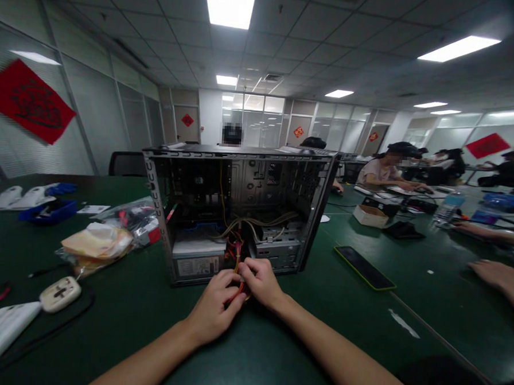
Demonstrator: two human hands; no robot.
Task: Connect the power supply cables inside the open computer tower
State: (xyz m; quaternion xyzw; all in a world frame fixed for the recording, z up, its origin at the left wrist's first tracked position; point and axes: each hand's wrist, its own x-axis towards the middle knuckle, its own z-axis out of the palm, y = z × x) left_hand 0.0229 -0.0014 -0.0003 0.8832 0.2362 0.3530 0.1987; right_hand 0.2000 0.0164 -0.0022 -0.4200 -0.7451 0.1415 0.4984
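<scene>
A bundle of coloured wires (237, 254) is being handled by two hands just outside the near, open side of a computer case (318, 218), which is stood upright on the green worktop (248, 367). By the look of it, the loose ends are being sorted or worked at; the exact action is partly hidden by the fingers. For any further move, the strands would need to be kept together and not pulled hard against the case.

The wires are held low by the left hand (211, 308), its grip closed around them, with thumb and fingers brought in from either side. They are pinched slightly higher by the right hand (261, 282), its fingertips drawn together. Whether a connector is caught between the fingers cannot be told. The upper part of the bundle is led back into the case, beside the labelled metal box (196, 266) at its lower left. A green-edged dark slab (364, 267) is laid well to the right.
</scene>
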